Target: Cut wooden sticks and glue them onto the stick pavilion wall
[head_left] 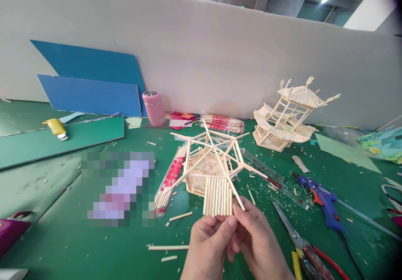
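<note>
In front of me stands a pavilion frame (pixel 211 146) of thin wooden sticks, with spoke-like roof beams meeting at its centre. A panel of parallel wooden sticks (pixel 217 196) lies against the front of the frame, between two roof beams. My left hand (pixel 212 238) pinches the panel's lower edge, thumb on top. My right hand (pixel 253 225) is closed at its lower right corner, close to the end of a roof beam. Some fingertips are hidden beneath the panel, and whether it is attached to the frame I cannot tell.
Scissors (pixel 292 227) and a blue glue gun (pixel 325 200) lie at the right. A finished-looking stick pavilion (pixel 284 116) stands at the back right. Packs of sticks (pixel 171 179) flank the frame. A pink flask (pixel 154 109) stands behind; a yellow cutter (pixel 55 129) lies left.
</note>
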Available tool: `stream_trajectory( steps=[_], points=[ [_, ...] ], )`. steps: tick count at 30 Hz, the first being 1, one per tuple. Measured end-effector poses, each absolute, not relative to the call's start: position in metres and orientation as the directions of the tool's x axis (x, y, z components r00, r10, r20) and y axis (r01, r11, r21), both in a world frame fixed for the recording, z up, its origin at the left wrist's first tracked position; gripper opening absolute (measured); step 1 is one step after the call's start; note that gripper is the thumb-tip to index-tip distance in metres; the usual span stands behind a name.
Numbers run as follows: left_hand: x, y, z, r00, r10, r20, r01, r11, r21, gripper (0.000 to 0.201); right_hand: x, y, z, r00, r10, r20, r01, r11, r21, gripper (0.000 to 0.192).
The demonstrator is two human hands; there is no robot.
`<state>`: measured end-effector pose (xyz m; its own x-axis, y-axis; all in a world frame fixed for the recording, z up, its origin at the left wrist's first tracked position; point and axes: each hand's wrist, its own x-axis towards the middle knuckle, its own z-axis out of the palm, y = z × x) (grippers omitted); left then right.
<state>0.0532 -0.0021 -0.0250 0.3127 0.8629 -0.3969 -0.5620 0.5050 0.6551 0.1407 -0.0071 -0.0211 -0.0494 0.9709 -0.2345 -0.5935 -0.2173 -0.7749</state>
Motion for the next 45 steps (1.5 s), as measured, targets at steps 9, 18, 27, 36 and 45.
stream_trajectory(
  steps=[9,18,27,36,45],
  points=[
    [0.052,-0.002,-0.022,0.336,0.861,-0.381,-0.551,0.508,0.662,0.023,0.141,-0.009,-0.022,-0.062,0.971,-0.232,-0.607,-0.221,-0.763,0.02],
    [0.047,-0.004,-0.02,0.328,0.861,-0.388,-0.572,0.508,0.644,0.018,0.141,-0.009,-0.024,-0.041,0.977,-0.211,-0.545,-0.199,-0.815,0.022],
    [0.049,-0.001,-0.022,0.351,0.863,-0.363,-0.564,0.505,0.653,0.033,0.136,-0.005,-0.038,0.061,0.983,-0.174,-0.461,-0.127,-0.878,0.026],
    [0.047,0.001,-0.029,0.37,0.854,-0.366,-0.54,0.518,0.663,0.041,0.128,-0.005,-0.024,0.231,0.959,-0.163,-0.376,-0.067,-0.924,0.033],
    [0.048,0.0,-0.03,0.37,0.85,-0.374,-0.565,0.525,0.636,0.037,0.126,-0.004,-0.022,0.286,0.939,-0.19,-0.346,-0.084,-0.934,0.035]
  ],
)
